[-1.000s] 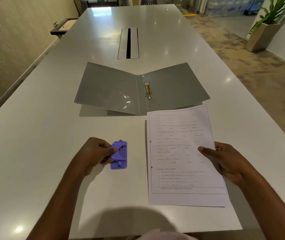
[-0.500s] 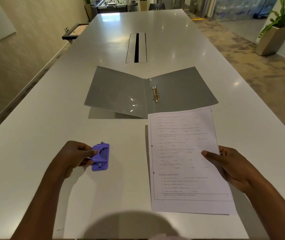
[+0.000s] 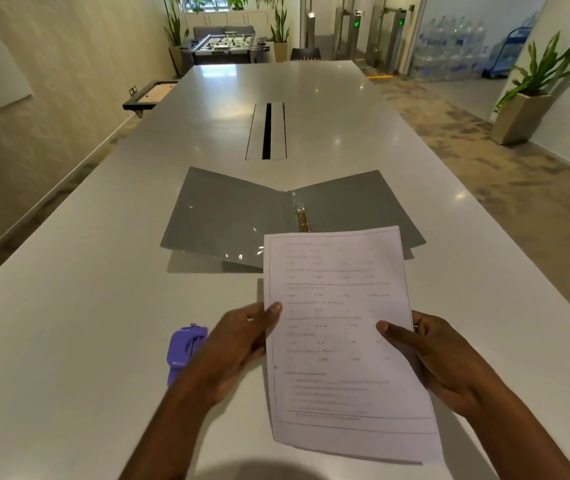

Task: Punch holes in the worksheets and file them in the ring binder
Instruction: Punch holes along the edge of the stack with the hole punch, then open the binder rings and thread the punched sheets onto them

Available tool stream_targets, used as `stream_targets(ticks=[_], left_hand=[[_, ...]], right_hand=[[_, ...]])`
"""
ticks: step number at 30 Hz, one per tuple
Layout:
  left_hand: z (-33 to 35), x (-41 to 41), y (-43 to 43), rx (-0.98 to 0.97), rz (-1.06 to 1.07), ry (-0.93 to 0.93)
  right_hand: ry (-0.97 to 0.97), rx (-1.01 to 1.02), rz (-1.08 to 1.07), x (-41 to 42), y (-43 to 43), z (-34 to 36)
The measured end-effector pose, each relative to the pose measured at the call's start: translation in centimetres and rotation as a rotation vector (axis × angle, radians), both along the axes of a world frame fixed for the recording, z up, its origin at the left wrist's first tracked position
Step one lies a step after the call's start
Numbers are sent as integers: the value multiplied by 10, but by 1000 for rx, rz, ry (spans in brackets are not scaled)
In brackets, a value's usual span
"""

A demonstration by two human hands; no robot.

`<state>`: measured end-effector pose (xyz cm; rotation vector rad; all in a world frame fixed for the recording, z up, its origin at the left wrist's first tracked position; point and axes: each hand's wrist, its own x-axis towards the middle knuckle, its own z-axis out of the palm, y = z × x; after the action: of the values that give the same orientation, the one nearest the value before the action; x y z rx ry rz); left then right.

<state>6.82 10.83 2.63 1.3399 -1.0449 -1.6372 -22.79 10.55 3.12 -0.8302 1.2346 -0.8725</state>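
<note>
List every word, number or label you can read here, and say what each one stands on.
Nothing can be quoted as it reads.
worksheet: numbered printed lines and answer options, too blurred to read.
gates at the far end: green lit symbols, too small to tell.
hole punch: no lettering visible.
ring binder: no lettering visible.

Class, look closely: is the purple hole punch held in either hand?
No: the hole punch lies on the table, while the left hand and right hand grip the worksheets.
</note>
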Motion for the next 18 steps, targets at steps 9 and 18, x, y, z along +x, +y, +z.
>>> stream_targets(ticks=[9, 18], left_hand=[[9, -22, -38, -101, 160, -6], [22, -46, -111, -172, 294, -110]], right_hand=[[23, -152, -62, 4, -39, 28], [237, -181, -124, -5, -117, 27]])
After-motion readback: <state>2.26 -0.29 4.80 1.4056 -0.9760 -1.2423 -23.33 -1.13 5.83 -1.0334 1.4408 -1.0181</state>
